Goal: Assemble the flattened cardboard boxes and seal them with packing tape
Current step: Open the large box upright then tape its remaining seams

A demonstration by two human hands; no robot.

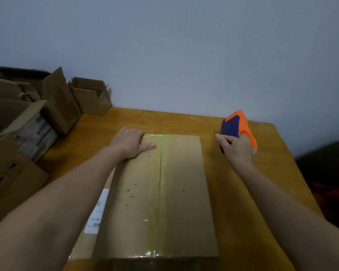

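The fingers of the left hand [128, 142] bend over the far edge of the box [176, 192] and cannot be seen. The right hand [237, 150] grips the tape dispenser [235, 125] and hides its lower part. Below the left hand, the words on the white label [98, 211] are too small to read. Left of that hand, the blurry cardboard boxes [27, 114] are cut off by the edge. Right of the right hand is a dark thing [327, 169], too dim to tell.

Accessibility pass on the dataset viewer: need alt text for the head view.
A cardboard box, taped along its centre seam, lies on a wooden table; the left hand rests on its far left corner while the right hand grips an orange and blue tape dispenser to the box's right. Other boxes are piled at the left.
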